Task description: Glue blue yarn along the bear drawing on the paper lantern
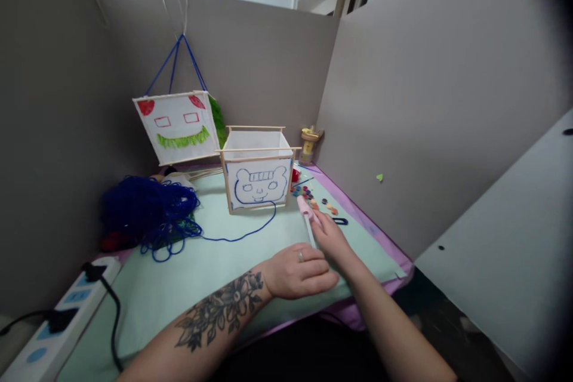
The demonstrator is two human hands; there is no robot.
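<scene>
My right hand is closed round a small pink glue gun above the right front of the table. A whitish glue stick runs from the gun back toward my left hand, whose fingers are curled at the stick's near end. Just beyond both hands stands a box lantern of white panels and thin wooden sticks, with a blue animal face drawn on its front. Blue yarn follows part of that face outline and trails left across the table to a tangled blue heap.
A finished-looking white lantern hangs by blue cords at the back left. Small coloured pieces and a dark clip-like loop lie to the right. A power strip with plugs occupies the front left. Grey partitions enclose the table.
</scene>
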